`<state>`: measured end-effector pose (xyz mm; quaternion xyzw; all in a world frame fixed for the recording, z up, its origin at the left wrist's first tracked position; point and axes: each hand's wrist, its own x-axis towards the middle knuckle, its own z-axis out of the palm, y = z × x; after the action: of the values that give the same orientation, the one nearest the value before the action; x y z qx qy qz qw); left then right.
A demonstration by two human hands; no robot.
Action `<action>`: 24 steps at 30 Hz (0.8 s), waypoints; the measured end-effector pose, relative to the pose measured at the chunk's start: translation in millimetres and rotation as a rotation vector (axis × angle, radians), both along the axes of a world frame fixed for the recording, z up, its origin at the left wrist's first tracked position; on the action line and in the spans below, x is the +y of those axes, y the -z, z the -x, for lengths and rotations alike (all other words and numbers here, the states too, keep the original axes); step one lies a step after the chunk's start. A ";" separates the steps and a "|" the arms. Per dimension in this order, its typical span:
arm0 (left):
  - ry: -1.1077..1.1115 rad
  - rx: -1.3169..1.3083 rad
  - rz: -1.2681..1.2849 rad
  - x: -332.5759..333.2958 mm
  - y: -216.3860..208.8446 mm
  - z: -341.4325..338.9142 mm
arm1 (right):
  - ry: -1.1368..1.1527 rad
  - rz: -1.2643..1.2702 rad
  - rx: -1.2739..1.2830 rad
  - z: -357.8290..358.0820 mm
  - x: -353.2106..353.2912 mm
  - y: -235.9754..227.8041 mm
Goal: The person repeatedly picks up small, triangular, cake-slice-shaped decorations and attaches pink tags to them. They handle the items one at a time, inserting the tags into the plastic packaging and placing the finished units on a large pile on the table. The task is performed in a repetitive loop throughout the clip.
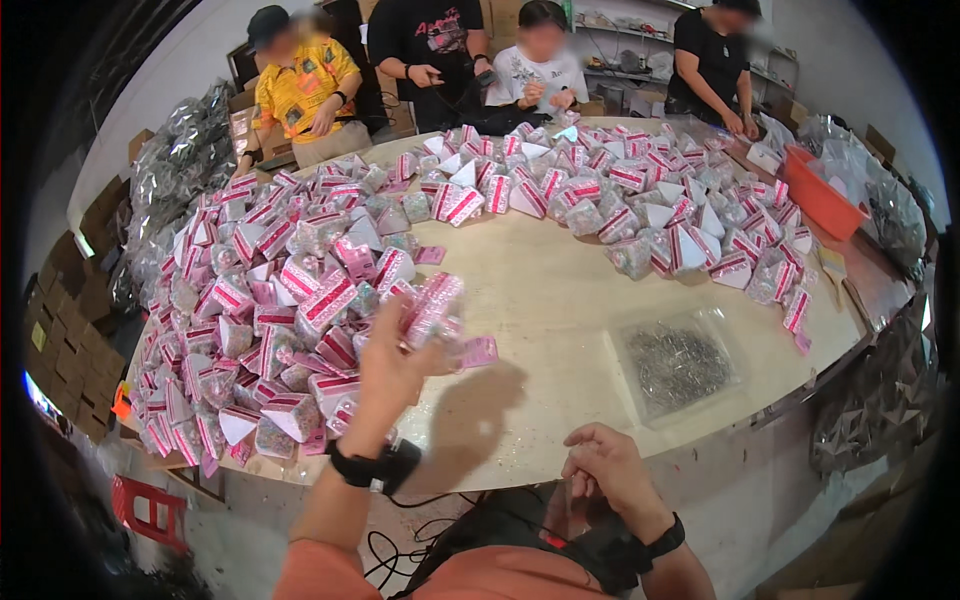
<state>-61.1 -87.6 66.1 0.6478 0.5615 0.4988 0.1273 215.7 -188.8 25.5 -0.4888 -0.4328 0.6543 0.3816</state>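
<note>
My left hand (pixel 392 362) is raised over the table's left half, its fingers closed around a small clear packet with a pink-and-white label (pixel 436 305). A pink tag (pixel 479 351) hangs out beside that packet. Just past the hand lies a large heap of similar packets (pixel 325 300), with bead-like bits inside the clear plastic. My right hand (pixel 608 465) is at the table's front edge, near my lap. Its fingers are curled together, and whatever they may hold is hidden. A translucent pinkish thing (pixel 572 512) shows below them, too unclear to name.
On the pale wooden table (pixel 540 400) stands a clear tray of small metal pieces (pixel 680 362). More packets curve along the far side. An orange bin (pixel 822 195) and a brush (pixel 833 265) are at right. Several people stand across the table. A red stool (pixel 150 512) is lower left.
</note>
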 end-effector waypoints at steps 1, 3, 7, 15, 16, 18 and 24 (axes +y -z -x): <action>-0.019 0.118 -0.062 3.2 -3.9 11.8 | 0.012 0.015 -0.006 -7.1 -3.8 3.6; -0.091 0.379 -0.055 7.3 -12.5 30.1 | 0.031 -0.017 -0.009 -15.4 -8.1 0.7; -0.177 0.746 0.005 -2.5 -2.9 40.2 | 0.051 -0.048 -0.011 -31.1 -12.5 -8.3; -0.151 0.833 -0.083 -10.0 17.1 3.3 | 0.476 -0.319 -0.150 -139.5 -2.4 -31.9; -0.123 0.836 -0.094 -12.1 18.0 -1.7 | 0.592 -0.435 -0.205 -171.0 4.7 -29.6; -0.019 0.791 -0.082 -16.2 15.1 -18.5 | 0.791 -0.360 -0.345 -247.8 13.8 -23.8; 0.370 0.655 -0.010 -46.7 54.5 -77.3 | 0.943 -0.301 -1.304 -397.1 38.1 51.3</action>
<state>16.2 -134.3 11.6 0.8642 0.4435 0.2363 0.0258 612.8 -150.7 -25.9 -0.8453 -0.3998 -0.0560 0.3499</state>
